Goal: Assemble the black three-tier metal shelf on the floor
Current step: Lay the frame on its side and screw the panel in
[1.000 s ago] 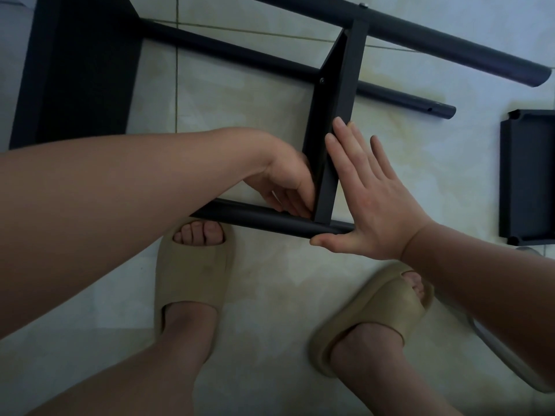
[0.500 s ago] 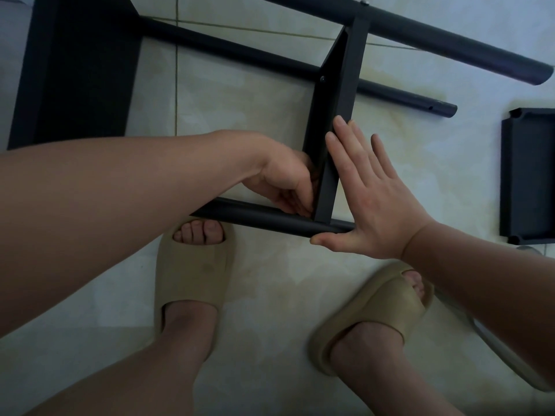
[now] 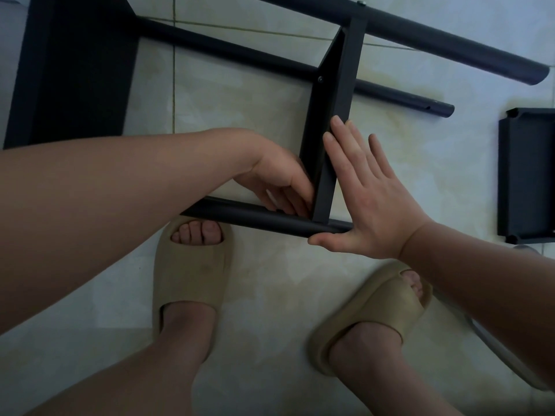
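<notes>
So, the right hand (image 3: 369, 205) is flat and wide open. Its fingers are straight, the palm is pressed against the outer face of the upright black sheet-metal shelf tier (image 3: 338, 115), and the thumb lies along the near black round metal leg tube (image 3: 240, 216). Just across that tier, the left hand (image 3: 279, 181) has its fingers curled into the inside corner where tier meets tube. There's a pale glint between them, but I honestly can't tell if it's pinching a screw, a key or nothing.

Compared with a second ago, basically nothing moved: same brace, same corner, and the left fingers only shuffled a touch. My read is this joint is still being fastened, with the right hand just keeping the tier square.

Past the right fingertips, the tier's far end meets two more black leg tubes (image 3: 420, 34), with a screw head (image 3: 320, 79) showing. Beyond the left forearm, a second black tier (image 3: 75, 70) sits on the same legs. Out past the right hand, well apart, a loose black metal tray (image 3: 525, 175) lies on the pale tiled floor (image 3: 240, 115). It's presumably the third tier, still to go on.
</notes>
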Action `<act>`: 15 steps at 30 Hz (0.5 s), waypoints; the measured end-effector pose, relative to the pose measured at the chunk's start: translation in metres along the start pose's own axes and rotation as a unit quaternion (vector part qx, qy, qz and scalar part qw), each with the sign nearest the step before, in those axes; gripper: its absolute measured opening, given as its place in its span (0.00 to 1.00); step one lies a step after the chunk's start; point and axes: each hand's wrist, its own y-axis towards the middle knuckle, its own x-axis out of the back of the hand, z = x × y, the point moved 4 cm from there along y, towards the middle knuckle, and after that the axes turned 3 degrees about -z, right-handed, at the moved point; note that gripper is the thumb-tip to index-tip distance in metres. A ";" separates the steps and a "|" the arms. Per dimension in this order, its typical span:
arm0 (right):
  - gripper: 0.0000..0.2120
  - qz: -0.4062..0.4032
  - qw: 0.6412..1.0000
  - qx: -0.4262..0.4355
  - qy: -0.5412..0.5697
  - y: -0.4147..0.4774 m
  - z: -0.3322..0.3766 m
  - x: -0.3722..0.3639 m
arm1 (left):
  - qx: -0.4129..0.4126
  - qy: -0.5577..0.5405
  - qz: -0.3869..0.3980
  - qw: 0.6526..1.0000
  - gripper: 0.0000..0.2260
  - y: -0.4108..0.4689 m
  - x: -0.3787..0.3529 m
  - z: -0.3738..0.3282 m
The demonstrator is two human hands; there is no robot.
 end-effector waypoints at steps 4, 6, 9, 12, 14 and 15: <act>0.59 -0.002 1.000 0.001 0.002 0.000 0.000 0.000 | 0.030 0.080 -0.009 0.996 0.02 0.006 0.006 -0.014; 0.59 -0.004 1.000 0.002 0.004 0.000 0.000 -0.001 | 0.043 0.093 0.022 0.995 0.03 0.007 0.006 -0.018; 0.59 -0.007 1.000 0.001 0.005 0.000 -0.001 -0.001 | 0.048 0.078 0.044 0.995 0.03 0.007 0.005 -0.015; 0.59 -0.007 1.000 0.002 0.003 0.000 -0.001 -0.001 | 0.029 0.053 0.041 0.997 0.04 0.009 0.006 -0.011; 0.59 -0.006 1.000 0.002 0.005 0.000 -0.001 -0.001 | 0.024 0.045 0.039 0.998 0.05 0.007 0.008 -0.009; 0.59 -0.005 1.000 0.001 0.006 0.000 -0.001 -0.001 | 0.025 0.039 0.037 0.998 0.05 0.006 0.009 -0.008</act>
